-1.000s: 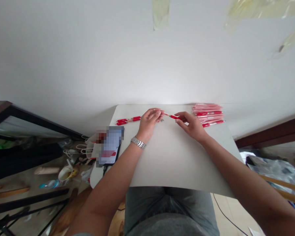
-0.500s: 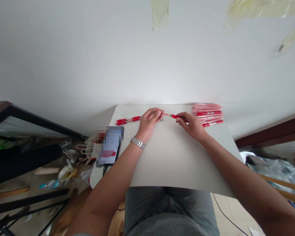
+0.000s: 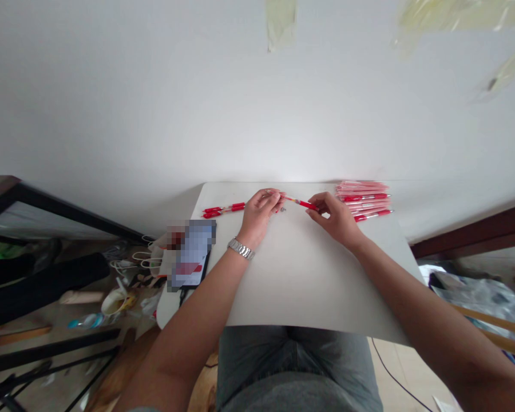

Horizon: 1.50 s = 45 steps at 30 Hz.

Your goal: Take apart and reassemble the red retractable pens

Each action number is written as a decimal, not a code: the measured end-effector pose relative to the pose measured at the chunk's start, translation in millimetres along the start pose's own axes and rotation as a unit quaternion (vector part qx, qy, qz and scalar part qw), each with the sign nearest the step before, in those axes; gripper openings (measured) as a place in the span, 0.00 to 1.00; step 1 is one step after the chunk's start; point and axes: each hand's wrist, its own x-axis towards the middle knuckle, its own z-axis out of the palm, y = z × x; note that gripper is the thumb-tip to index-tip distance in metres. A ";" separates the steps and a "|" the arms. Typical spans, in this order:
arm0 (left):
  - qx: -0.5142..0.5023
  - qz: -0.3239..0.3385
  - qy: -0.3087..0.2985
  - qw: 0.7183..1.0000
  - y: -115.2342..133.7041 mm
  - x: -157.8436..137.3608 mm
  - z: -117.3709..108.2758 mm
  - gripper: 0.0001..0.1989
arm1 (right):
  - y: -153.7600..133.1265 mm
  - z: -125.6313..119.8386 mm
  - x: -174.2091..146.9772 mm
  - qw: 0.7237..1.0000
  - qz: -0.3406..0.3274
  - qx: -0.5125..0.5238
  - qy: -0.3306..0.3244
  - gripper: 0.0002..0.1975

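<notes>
A pen (image 3: 305, 203) with a red grip and a clear section spans both hands above the table's far side. My left hand (image 3: 262, 207) pinches its left end, where the fingers hide part of it. My right hand (image 3: 331, 215) has closed thumb and fingertips around the red end. Just below the left fingertips lies a small metallic piece (image 3: 283, 209), too small to make out. Two or more red pens (image 3: 224, 210) lie left of my left hand. Beyond my right hand is a pile of pale pink sticks, apparently pen refills (image 3: 364, 187), with red pens (image 3: 373, 215) among them.
A phone (image 3: 195, 254), partly blurred out, rests on the left edge of the white table (image 3: 300, 274), which stands against a wall (image 3: 240, 114). Bags and a bottle (image 3: 88, 321) are on the floor at left; a plastic bag (image 3: 489, 300) is at right.
My right hand's fingers have shifted slightly along the pen toward its right end, so more of the red grip shows. My left hand stays almost still.
</notes>
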 end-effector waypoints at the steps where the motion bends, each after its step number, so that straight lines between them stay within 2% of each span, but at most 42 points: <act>1: 0.001 0.001 -0.002 1.000 -0.2 0.0 -0.2 0.16 | 0.4 0.1 0.3 1.000 -0.002 -0.001 0.001 0.15; 9: 0.005 0.006 -0.008 1.000 -1.3 0.0 -1.0 0.15 | -7.4 -3.1 2.1 0.999 -0.010 -0.046 -0.005 0.18; 18: 0.003 0.004 0.002 1.000 -2.1 0.3 -1.5 0.16 | -6.0 -1.7 -0.9 1.000 0.002 -0.003 -0.001 0.20; 20: 0.002 0.006 -0.001 1.000 -2.7 0.5 -2.3 0.15 | -4.2 -1.1 -0.4 1.000 -0.006 0.000 -0.001 0.17; 23: 0.002 0.004 -0.004 1.000 -3.0 0.3 -3.1 0.16 | -3.2 -1.1 1.5 0.999 -0.025 -0.029 0.006 0.14; 28: 0.006 0.002 -0.003 1.000 -1.8 -0.7 -2.4 0.16 | -6.2 -2.0 2.8 0.996 -0.041 -0.077 0.000 0.16; 35: 0.012 0.002 -0.004 1.000 -1.9 -0.8 -2.9 0.15 | -10.6 -3.7 2.2 0.997 -0.016 -0.073 -0.028 0.17; 45: 0.010 -0.005 -0.002 1.000 -2.3 -0.2 -3.2 0.16 | -0.4 0.8 -0.4 1.000 -0.022 -0.012 -0.009 0.17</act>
